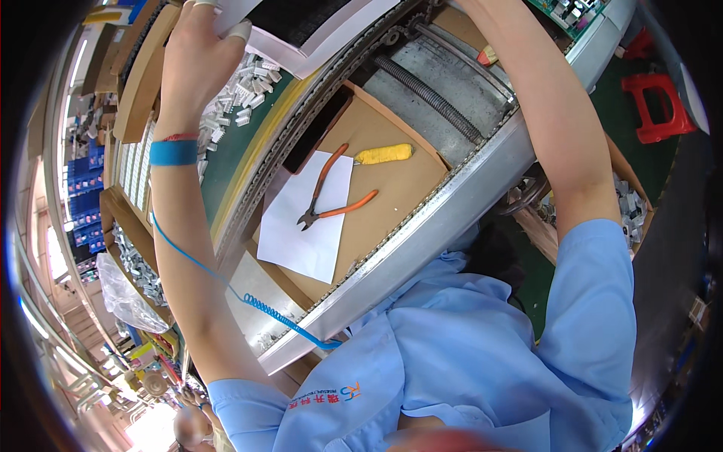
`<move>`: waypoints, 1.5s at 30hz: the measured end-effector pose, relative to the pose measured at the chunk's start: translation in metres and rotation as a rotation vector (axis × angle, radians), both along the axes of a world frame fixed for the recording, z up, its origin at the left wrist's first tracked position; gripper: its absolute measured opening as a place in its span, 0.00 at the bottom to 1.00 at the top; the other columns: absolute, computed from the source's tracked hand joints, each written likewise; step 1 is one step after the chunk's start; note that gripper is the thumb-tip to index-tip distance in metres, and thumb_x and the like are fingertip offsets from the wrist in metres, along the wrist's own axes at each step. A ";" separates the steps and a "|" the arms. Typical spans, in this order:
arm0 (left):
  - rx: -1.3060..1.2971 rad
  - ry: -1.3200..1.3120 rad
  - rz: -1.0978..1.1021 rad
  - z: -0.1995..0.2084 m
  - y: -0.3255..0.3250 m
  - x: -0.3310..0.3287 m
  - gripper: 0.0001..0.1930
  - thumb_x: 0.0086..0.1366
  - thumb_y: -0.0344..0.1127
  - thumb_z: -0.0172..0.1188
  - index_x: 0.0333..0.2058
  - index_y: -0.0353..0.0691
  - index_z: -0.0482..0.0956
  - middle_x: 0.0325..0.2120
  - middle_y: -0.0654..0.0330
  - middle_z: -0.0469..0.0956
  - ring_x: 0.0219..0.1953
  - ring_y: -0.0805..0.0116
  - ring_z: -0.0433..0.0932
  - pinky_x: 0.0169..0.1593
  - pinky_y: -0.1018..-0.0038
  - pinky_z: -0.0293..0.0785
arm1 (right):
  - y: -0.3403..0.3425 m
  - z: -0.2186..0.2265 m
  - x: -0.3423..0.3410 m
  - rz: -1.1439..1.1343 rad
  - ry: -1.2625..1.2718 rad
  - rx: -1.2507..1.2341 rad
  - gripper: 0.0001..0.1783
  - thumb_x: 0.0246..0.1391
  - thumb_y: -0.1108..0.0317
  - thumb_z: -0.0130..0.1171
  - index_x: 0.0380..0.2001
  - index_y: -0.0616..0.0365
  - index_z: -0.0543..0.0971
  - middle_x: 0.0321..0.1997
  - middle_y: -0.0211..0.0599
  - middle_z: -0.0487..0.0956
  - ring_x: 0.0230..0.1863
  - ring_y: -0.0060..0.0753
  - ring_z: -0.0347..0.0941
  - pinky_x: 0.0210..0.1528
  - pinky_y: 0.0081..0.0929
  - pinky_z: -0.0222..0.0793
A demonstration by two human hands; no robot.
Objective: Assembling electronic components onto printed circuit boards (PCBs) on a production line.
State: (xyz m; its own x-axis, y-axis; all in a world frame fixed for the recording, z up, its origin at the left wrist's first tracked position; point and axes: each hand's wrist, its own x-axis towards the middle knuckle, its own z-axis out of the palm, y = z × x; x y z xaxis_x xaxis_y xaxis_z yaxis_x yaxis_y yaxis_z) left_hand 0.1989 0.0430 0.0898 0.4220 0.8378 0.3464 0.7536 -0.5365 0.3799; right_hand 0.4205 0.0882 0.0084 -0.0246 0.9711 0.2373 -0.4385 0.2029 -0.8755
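Observation:
At the top left, my left hand (199, 56) grips the corner of a white box (331, 45) with a black inside. White covers sit on its fingertips, and a blue band (173, 153) with a coiled cord (275, 311) circles that wrist. My right forearm (557, 105) reaches up past the top edge, so the right hand is out of sight. Below the box, orange-handled cutting pliers (320, 197) lie spread on a white paper sheet (305, 241). A tool with a yellow wrapped handle (385, 154) rests beside them on a cardboard tray (388, 207).
Silver metal parts (245, 89) lie loose left of the conveyor rail (260, 162). A metal frame bar (422, 226) runs in front of me. Part of a green circuit board (568, 15) shows top right. A red stool (657, 108) stands on the floor at right. Boxes of metal parts (135, 260) stand left.

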 end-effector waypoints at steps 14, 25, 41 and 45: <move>0.242 0.340 -0.281 -0.045 0.042 -0.051 0.37 0.51 0.19 0.56 0.61 0.52 0.63 0.56 0.51 0.67 0.56 0.52 0.69 0.54 0.63 0.70 | 0.061 -0.038 -0.007 -0.206 -0.212 0.065 0.21 0.45 0.57 0.62 0.37 0.62 0.81 0.35 0.36 0.82 0.37 0.31 0.76 0.42 0.30 0.69; 0.463 0.381 -0.299 -0.068 0.011 -0.023 0.38 0.54 0.21 0.57 0.64 0.46 0.56 0.61 0.53 0.60 0.62 0.50 0.60 0.60 0.62 0.63 | 0.066 -0.055 0.004 -0.513 -0.733 -0.041 0.28 0.36 0.55 0.70 0.33 0.73 0.79 0.37 0.59 0.79 0.41 0.52 0.77 0.46 0.37 0.71; 0.447 0.386 -0.264 -0.074 0.018 -0.036 0.34 0.59 0.24 0.55 0.64 0.41 0.55 0.62 0.52 0.59 0.60 0.49 0.63 0.57 0.61 0.67 | 0.028 -0.036 0.006 -0.697 -1.066 0.089 0.22 0.43 0.50 0.63 0.26 0.62 0.81 0.28 0.49 0.80 0.35 0.53 0.76 0.40 0.43 0.70; 0.400 0.407 -0.212 -0.073 0.016 -0.037 0.34 0.58 0.24 0.55 0.64 0.41 0.56 0.62 0.51 0.59 0.60 0.49 0.63 0.57 0.61 0.66 | 0.028 -0.038 0.005 -0.716 -1.121 0.148 0.23 0.42 0.47 0.62 0.23 0.61 0.81 0.26 0.47 0.79 0.33 0.52 0.76 0.38 0.44 0.68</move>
State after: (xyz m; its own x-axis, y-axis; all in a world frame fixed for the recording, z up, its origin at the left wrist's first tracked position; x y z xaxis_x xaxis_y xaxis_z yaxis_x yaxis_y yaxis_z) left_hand 0.1623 0.0592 0.0166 0.7300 0.5595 0.3924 0.6572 -0.7323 -0.1784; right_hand 0.4259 0.1164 -0.0297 0.2263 0.8188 0.5276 0.7397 0.2080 -0.6400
